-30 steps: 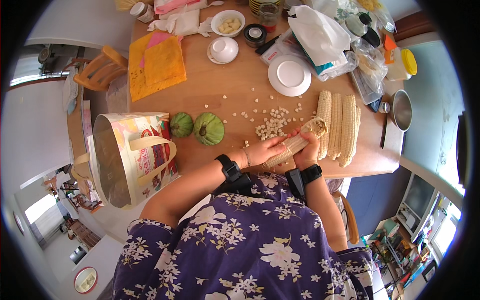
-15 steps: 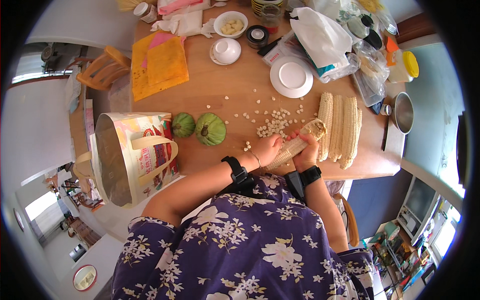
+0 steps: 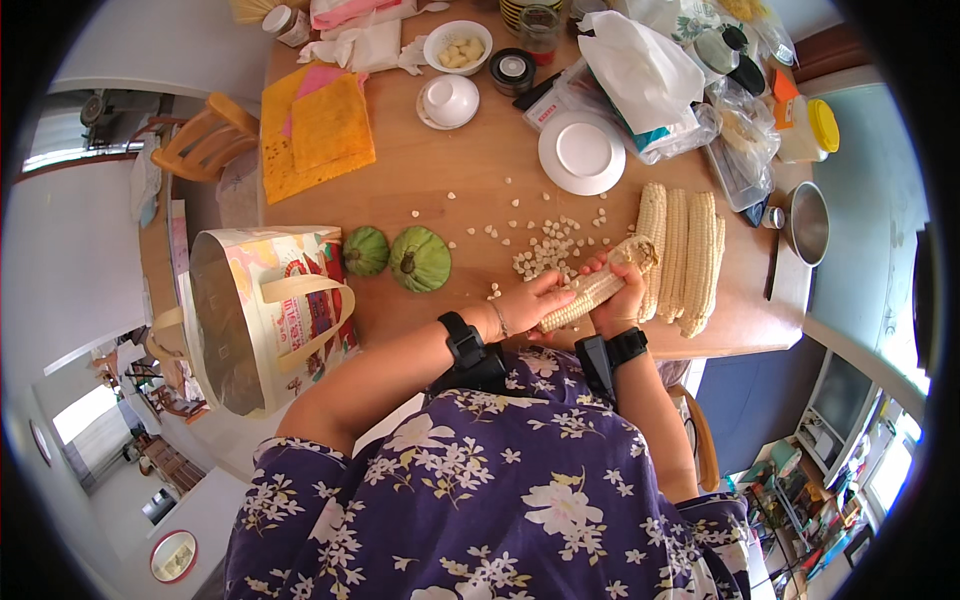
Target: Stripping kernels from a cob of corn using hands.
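A pale ear of corn (image 3: 597,288) lies slantwise between my hands at the table's near edge, its upper end partly stripped of kernels. My right hand (image 3: 626,294) is closed around that stripped end. My left hand (image 3: 530,302) grips the lower part, with the thumb along the kernels; its lower fingers are mostly hidden. Loose corn kernels (image 3: 548,250) lie in a scattered heap just beyond my hands. Right of them, several whole ears of corn (image 3: 676,255) lie side by side, close to my right hand.
Two green squashes (image 3: 420,259) and an upright carrier bag (image 3: 275,300) stand to the left. Beyond the kernels are an upturned white plate (image 3: 583,152), a bowl of pale pieces (image 3: 459,48) and an orange cloth (image 3: 330,125). A metal bowl (image 3: 806,223) sits far right.
My left hand has shifted on the ear: its thumb and fingers are now extended along the kernels rather than curled. The ear has moved slightly right with my right hand.
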### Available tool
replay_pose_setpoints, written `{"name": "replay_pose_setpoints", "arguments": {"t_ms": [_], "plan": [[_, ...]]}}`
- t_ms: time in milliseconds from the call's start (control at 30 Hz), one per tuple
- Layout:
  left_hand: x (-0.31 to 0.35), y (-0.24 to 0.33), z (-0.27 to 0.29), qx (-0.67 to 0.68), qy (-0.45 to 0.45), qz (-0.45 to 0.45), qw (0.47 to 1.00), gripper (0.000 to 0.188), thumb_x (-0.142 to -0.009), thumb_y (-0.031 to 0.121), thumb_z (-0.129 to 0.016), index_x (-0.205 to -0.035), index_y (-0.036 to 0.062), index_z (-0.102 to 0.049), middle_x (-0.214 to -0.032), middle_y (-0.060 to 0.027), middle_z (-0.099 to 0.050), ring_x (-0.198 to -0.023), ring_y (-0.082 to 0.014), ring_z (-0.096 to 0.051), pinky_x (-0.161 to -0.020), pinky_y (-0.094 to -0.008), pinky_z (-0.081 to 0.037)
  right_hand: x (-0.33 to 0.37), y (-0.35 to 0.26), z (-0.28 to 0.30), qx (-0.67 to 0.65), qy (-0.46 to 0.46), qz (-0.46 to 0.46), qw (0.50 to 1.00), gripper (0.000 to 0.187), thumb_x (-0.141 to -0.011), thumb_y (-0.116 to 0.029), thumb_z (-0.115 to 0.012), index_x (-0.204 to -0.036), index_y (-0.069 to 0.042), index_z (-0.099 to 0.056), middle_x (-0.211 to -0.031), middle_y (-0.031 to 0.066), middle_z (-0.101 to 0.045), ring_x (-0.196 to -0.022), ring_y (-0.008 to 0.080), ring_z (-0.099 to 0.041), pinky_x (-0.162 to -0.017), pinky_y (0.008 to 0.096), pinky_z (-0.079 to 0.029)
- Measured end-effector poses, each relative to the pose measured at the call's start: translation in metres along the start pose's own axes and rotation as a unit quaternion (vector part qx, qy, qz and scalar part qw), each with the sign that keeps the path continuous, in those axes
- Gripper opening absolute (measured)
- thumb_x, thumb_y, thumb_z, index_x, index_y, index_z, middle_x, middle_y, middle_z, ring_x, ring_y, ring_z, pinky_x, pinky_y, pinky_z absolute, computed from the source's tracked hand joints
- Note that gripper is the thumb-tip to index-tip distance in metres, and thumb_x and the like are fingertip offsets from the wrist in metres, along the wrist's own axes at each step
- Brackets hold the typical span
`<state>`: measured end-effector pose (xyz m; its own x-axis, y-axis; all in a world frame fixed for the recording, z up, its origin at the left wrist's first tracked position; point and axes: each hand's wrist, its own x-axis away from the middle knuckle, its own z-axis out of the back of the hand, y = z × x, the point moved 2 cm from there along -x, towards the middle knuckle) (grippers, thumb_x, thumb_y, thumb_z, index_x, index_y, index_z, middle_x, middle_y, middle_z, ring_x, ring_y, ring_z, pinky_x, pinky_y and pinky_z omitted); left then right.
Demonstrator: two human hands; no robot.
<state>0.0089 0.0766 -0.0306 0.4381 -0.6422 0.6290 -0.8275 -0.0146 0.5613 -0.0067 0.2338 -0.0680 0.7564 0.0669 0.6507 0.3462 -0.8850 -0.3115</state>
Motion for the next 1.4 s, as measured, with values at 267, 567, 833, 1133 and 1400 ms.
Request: {"name": "replay_pose_setpoints", "arguments": {"t_ms": [267, 567, 833, 1133, 1400], "plan": [[-0.004, 0.012, -0.006, -0.097, 0.091, 0.039, 0.990, 0.033, -0.095, 0.044, -0.038, -0.103, 0.0125, -0.045, -0.068, -0.0017, -0.053, -0.046, -0.0088, -0.051, -0.038, -0.0208, -0.038, 0.000, 0.000, -0.002, 0.007, 0.036, 0.015, 0.999, 0.025, -0.070, -0.012, -0.049, -0.092, -0.002, -0.044, -0.080, 0.0075, -0.047, -0.074, 0.0204, -0.046, -0.075, 0.0359, -0.042], [0.001, -0.006, 0.012, 0.151, -0.096, 0.006, 0.984, 0.049, -0.095, 0.030, -0.045, -0.136, 0.0074, -0.031, -0.105, -0.0072, -0.056, -0.082, -0.0165, -0.059, -0.060, -0.0260, -0.046, 0.002, -0.007, -0.004, 0.026, 0.049, 0.016, 0.998, 0.029, -0.071, -0.011, -0.051, -0.098, 0.000, -0.048, -0.090, 0.0114, -0.054, -0.086, 0.0263, -0.053, -0.084, 0.0404, -0.045], [-0.004, -0.012, 0.010, -0.051, -0.026, -0.073, 0.996, 0.045, -0.091, 0.019, -0.054, -0.130, 0.0055, -0.035, -0.106, -0.0026, -0.052, -0.090, -0.0091, -0.049, -0.073, -0.0256, -0.045, 0.009, 0.009, -0.003, 0.072, 0.079, -0.028, 0.994, 0.020, -0.083, -0.019, -0.059, -0.093, -0.003, -0.053, -0.081, 0.0092, -0.057, -0.077, 0.0220, -0.056, -0.073, 0.0351, -0.048], [-0.009, 0.001, 0.001, -0.193, 0.114, -0.103, 0.969, 0.026, -0.093, 0.029, -0.051, -0.103, 0.0064, -0.044, -0.084, -0.0033, -0.055, -0.071, -0.0075, -0.050, -0.061, -0.0249, -0.044, 0.004, 0.012, -0.007, 0.078, 0.155, 0.028, 0.984, 0.012, -0.081, -0.013, -0.057, -0.084, -0.002, -0.054, -0.074, 0.0088, -0.057, -0.067, 0.0206, -0.055, -0.063, 0.0316, -0.047], [-0.016, 0.001, -0.002, -0.260, 0.216, -0.073, 0.938, 0.031, -0.093, 0.036, -0.048, -0.091, 0.0049, -0.044, -0.062, -0.0064, -0.053, -0.041, -0.0143, -0.049, -0.039, -0.0286, -0.041, -0.003, 0.018, 0.001, 0.100, 0.188, 0.041, 0.976, 0.013, -0.078, -0.009, -0.059, -0.084, 0.002, -0.056, -0.076, 0.0120, -0.060, -0.067, 0.0220, -0.057, -0.061, 0.0320, -0.047]]}}
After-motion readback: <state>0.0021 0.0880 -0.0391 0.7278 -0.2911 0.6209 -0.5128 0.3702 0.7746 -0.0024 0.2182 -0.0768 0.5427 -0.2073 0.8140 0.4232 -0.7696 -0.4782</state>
